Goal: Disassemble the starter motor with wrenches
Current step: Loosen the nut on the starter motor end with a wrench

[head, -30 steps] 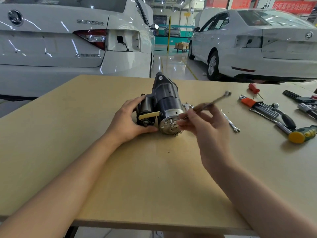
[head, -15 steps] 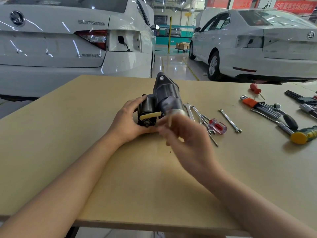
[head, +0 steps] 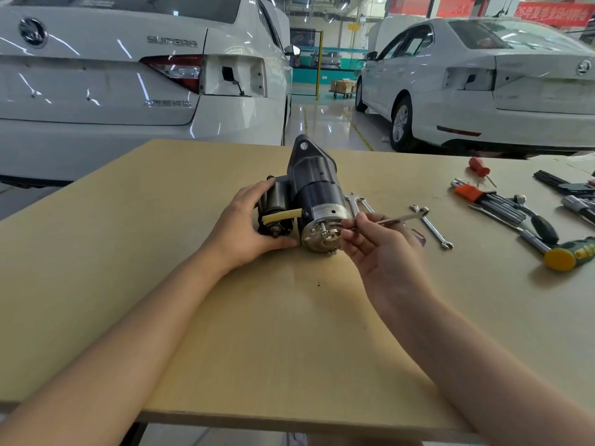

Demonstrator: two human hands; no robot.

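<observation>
The black starter motor (head: 317, 191) lies on its side on the wooden table (head: 161, 252), its silver end cap (head: 318, 235) facing me. My left hand (head: 248, 226) grips the smaller solenoid cylinder on the motor's left side, thumb underneath. My right hand (head: 383, 249) pinches a thin silver wrench (head: 399, 219) between thumb and fingers. The wrench's near end sits on a bolt at the end cap, and its far end points right.
More wrenches (head: 433, 228) lie right of the motor. Farther right are an orange-holdered hex key set (head: 492, 199), a red screwdriver (head: 479, 167), a yellow-headed mallet (head: 566, 255) and black tools. Two white cars stand behind the table.
My right hand swung the wrench down in front of the end cap, then back to the right. The wrench now lies nearly level on the bolt. My left hand has stayed on the solenoid.
</observation>
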